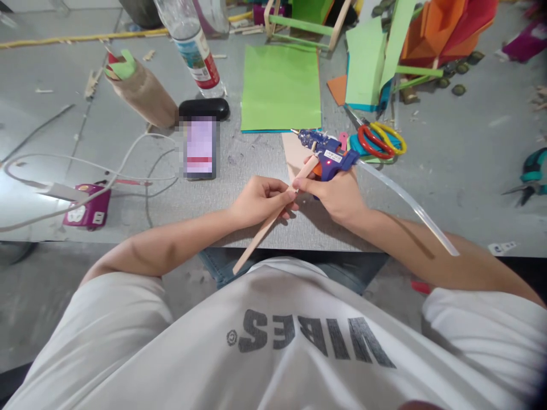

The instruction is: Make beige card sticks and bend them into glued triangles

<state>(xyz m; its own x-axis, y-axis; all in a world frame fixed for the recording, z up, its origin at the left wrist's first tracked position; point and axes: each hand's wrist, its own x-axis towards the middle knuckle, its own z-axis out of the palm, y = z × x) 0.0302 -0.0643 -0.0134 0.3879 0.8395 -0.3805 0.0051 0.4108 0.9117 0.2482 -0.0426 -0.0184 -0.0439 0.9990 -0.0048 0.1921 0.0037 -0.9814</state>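
Note:
A flat wooden stick [261, 234] slants across the table's front edge, pinched near its middle by my left hand [262, 199]. My right hand [342, 196] is closed around a blue hot glue gun [331, 154], and its thumb and fingertips also touch the upper part of the stick. The gun's nozzle points to the upper left, and a red light glows on its body. From its rear a long clear glue stick [410, 205] curves over my right forearm. Beneath the gun lies a pale flat sheet [292, 152], partly hidden.
Green paper [280, 85] lies beyond my hands. Scissors [380, 139] with red and yellow handles rest to its right. On the left are a phone [200, 148], a plastic bottle [199, 60], a brown roll [143, 94] and a purple power socket [88, 208] with white cable. Pliers [532, 179] lie far right.

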